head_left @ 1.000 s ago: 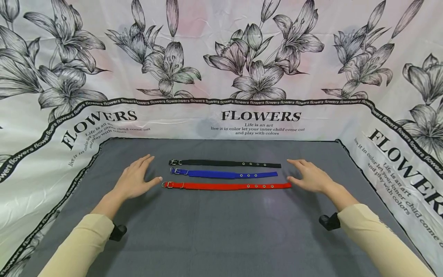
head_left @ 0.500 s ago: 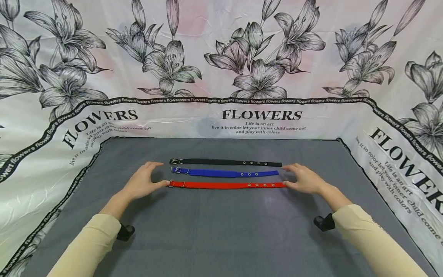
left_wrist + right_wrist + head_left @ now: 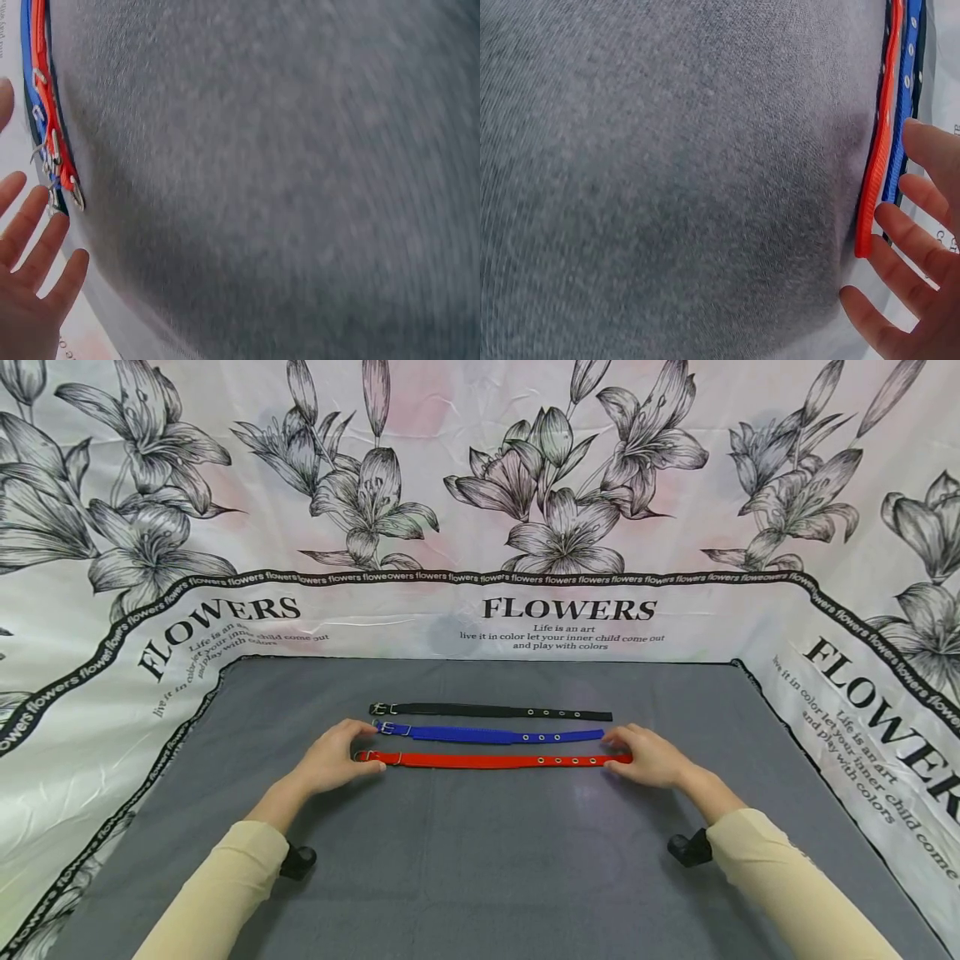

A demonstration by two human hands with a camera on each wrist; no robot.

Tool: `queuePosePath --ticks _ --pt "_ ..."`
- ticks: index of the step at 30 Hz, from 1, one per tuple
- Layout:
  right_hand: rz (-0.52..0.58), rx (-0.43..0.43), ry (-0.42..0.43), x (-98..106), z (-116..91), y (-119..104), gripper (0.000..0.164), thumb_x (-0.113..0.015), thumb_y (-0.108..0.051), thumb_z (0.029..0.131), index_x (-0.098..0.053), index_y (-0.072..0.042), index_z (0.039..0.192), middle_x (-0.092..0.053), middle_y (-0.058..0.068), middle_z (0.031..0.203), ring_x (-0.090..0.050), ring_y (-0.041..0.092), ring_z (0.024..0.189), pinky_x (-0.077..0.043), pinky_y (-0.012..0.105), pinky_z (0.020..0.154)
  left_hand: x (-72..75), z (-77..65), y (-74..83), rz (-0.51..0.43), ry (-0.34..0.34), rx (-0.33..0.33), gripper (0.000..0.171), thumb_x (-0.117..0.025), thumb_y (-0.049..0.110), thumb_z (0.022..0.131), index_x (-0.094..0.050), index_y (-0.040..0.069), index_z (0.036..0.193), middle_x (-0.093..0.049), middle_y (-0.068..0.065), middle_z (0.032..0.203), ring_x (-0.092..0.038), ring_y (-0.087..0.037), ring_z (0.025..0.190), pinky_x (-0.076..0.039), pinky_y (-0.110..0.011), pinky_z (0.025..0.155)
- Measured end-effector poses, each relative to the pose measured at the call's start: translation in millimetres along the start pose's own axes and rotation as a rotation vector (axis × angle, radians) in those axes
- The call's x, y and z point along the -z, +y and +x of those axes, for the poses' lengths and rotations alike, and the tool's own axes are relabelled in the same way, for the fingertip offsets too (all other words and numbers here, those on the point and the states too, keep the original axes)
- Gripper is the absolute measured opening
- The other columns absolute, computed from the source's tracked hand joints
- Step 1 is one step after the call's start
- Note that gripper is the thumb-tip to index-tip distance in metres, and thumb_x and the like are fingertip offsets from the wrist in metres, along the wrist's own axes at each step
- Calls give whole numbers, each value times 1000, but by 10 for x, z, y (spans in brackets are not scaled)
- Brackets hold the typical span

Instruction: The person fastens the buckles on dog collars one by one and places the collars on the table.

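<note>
Three collars with metal buckles lie side by side on the grey cloth: black (image 3: 457,711) at the back, blue (image 3: 480,737) in the middle, red (image 3: 472,762) in front. My left hand (image 3: 330,762) is at the red collar's buckle end, its thumb overlapping the near edge and its fingertips near the blue buckle. At the eyelet end, my right hand (image 3: 651,758) has its thumb over the red strap and its fingers by the blue tip. Both wrist views show the fingers of the left hand (image 3: 34,277) and right hand (image 3: 922,262) spread, gripping nothing.
Grey cloth (image 3: 465,860) covers the table under both forearms. A white flower-printed curtain (image 3: 405,618) rises behind and along both sides. A small black device (image 3: 298,862) sits at the left cuff, and another black device (image 3: 690,849) at the right cuff.
Both hands have moved inward from outside the collars' ends to over the red collar's two ends, and slightly nearer. The collars have stayed where they were.
</note>
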State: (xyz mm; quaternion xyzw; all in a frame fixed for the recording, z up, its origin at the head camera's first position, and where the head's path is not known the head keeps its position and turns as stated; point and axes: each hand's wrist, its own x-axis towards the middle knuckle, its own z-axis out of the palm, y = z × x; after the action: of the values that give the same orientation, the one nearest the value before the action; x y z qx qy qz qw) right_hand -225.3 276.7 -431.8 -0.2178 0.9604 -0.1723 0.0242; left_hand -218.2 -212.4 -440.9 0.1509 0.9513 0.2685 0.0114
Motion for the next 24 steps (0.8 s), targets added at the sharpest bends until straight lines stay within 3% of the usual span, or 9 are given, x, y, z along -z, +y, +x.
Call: queuePosePath --ticks 13,24 --pt "39 23 36 -103 41 65 30 -74 -19 77 -62 -5 101 -59 8 92 -54 22 85 -46 40 75 -112 68 -3 -9 -16 9 44 -77 29 73 -62 6 108 -59 -9 104 -54 -25 95 -44 -44 85" --pt "-9 0 45 -148 49 32 24 -74 -18 75 -61 -9 92 -56 4 85 -51 20 80 -42 37 72 -130 109 43 37 -29 25 29 -77 23 73 -65 10 95 -57 -6 94 -51 -23 88 -42 -41 78"
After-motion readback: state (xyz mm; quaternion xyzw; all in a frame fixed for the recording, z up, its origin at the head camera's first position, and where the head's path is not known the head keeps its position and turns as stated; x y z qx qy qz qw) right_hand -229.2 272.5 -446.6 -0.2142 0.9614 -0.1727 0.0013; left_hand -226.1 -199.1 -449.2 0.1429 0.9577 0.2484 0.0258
